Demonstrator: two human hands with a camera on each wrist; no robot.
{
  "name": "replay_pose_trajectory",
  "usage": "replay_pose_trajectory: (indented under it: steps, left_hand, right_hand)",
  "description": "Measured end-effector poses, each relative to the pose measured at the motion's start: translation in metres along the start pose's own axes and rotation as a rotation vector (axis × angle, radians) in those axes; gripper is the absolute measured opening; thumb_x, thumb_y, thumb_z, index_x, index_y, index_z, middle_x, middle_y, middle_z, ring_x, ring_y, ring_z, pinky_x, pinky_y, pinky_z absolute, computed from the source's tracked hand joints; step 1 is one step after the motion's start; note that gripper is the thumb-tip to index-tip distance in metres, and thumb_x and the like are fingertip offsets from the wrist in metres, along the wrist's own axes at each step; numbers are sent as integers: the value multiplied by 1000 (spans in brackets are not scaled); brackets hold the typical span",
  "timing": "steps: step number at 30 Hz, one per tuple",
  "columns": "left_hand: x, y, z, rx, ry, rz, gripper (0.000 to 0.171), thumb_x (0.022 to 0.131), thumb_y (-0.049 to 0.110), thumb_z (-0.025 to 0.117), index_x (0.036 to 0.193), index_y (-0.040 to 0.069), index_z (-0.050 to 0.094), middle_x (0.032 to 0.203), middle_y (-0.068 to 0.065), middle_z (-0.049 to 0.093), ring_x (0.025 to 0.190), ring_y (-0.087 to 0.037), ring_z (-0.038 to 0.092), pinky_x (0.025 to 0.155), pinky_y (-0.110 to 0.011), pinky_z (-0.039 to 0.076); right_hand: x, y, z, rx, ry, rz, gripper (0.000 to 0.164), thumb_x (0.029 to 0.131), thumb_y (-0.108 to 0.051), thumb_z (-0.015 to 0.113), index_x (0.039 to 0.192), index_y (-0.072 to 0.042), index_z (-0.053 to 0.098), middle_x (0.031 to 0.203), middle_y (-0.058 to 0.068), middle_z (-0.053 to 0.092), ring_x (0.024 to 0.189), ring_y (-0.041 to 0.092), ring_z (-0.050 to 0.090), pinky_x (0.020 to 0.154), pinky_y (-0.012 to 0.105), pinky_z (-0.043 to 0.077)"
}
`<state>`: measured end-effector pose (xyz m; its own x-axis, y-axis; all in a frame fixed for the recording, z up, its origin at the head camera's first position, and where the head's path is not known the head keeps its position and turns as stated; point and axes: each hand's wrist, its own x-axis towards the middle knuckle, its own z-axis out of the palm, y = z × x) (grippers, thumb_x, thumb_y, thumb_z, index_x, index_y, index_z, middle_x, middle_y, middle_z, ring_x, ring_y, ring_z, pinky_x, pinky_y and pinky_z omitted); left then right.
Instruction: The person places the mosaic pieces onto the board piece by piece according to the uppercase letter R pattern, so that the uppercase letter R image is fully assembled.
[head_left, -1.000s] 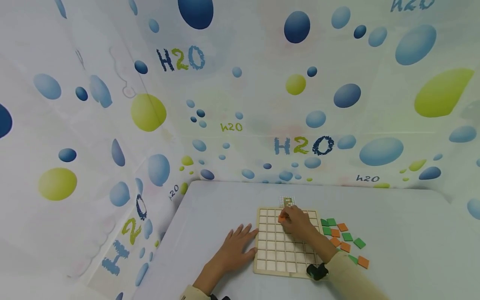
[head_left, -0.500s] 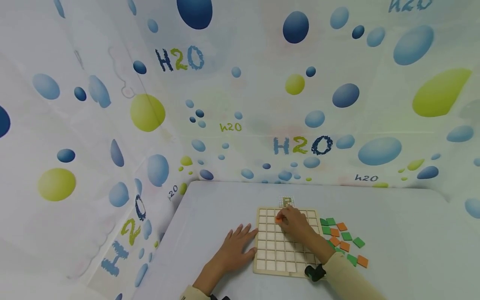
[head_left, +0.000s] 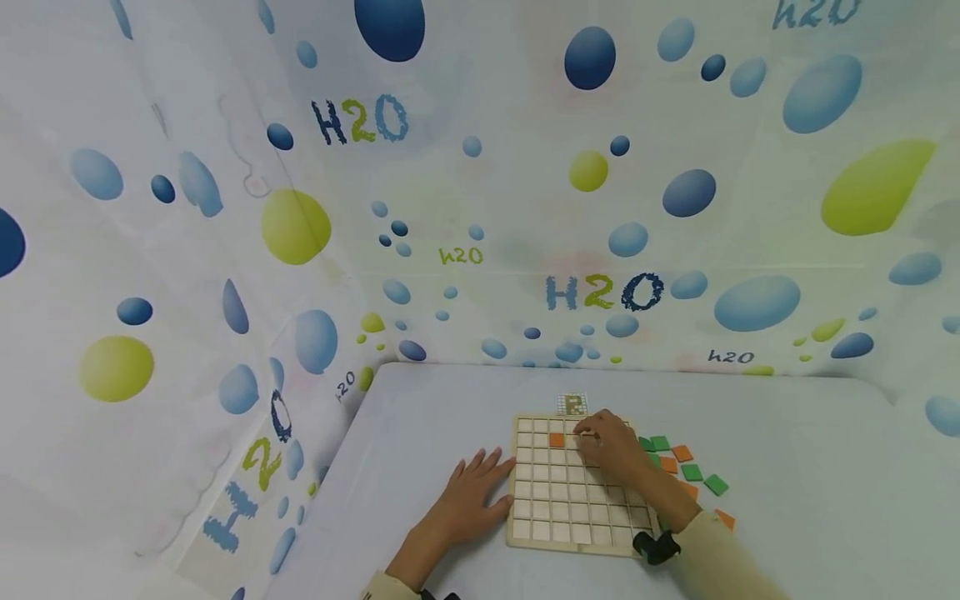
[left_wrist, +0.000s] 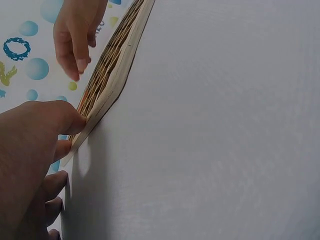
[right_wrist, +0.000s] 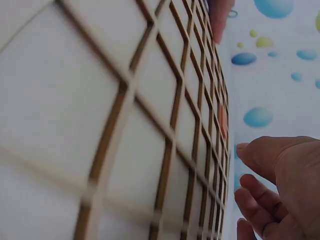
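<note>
A wooden grid board [head_left: 542, 531] with square cells lies on the table. One orange square tile [head_left: 557, 440] sits in a cell of its second row from the back; the right wrist view shows the same orange tile [right_wrist: 223, 120] edge-on. My right hand [head_left: 609, 446] hovers over the board just right of that tile, fingers loosely bent and nothing between thumb and fingertips [right_wrist: 243, 150]. With fingers spread, my left hand [head_left: 471, 496] lies flat at the board's left side, its fingertips touching the frame in the left wrist view.
Several loose green tiles [head_left: 692, 472] and orange tiles [head_left: 682, 453] lie on the table right of the board, partly behind my right forearm. A small card [head_left: 573, 404] with a grid pattern lies behind the board's back edge. A patterned sheet hangs around the table.
The orange tile, pinched by my right hand before, moved slightly left and now lies in a cell, let go. My right hand has drawn back to the right. The left hand stays put.
</note>
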<state>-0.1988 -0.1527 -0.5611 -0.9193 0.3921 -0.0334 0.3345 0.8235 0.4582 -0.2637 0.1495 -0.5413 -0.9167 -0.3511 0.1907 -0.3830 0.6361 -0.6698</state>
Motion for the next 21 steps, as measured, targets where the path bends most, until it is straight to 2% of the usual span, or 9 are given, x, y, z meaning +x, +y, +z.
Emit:
replay_pose_trajectory:
  steps: [5, 8, 12, 17, 21]
  left_hand:
    - [-1, 0, 0, -4, 4, -7, 61, 104, 47, 54, 162, 27, 45, 171, -6, 36, 160, -36, 27, 128, -64, 19]
    - [-1, 0, -1, -5, 5, -6, 61, 104, 46, 54, 162, 26, 46, 171, -6, 36, 160, -36, 27, 128, -64, 19]
    - [-1, 1, -1, -2, 4, -3, 61, 104, 46, 54, 161, 26, 46, 171, -7, 36, 160, -37, 28, 127, -65, 20]
    - [-1, 1, 0, -4, 5, 3, 61, 104, 46, 54, 162, 26, 46, 171, -7, 37, 160, -38, 28, 127, -66, 20]
    - [0, 1, 0, -2, 10, 9, 61, 104, 46, 54, 161, 25, 46, 170, -7, 37, 160, -38, 28, 127, -66, 21]
  right_hand:
    - [-13, 26, -35, 22, 10, 56, 30, 103, -8, 67, 130, 3, 66, 122, 22, 61, 106, 35, 63, 85, 48, 58]
    - [-21, 44, -56, -12, 14, 99, 34, 103, -12, 67, 134, 3, 64, 128, 24, 61, 111, 38, 63, 89, 53, 57]
    - [-28, 63, -79, -45, -30, 159, 40, 101, -14, 70, 136, 4, 63, 130, 27, 60, 115, 43, 61, 93, 59, 56]
    - [-29, 80, -93, -66, -155, 270, 38, 98, -17, 73, 131, 2, 66, 126, 23, 60, 116, 41, 60, 97, 60, 54]
    - [-26, 88, -94, -97, -165, 278, 29, 98, -16, 71, 122, 1, 69, 118, 19, 61, 107, 35, 62, 96, 59, 53]
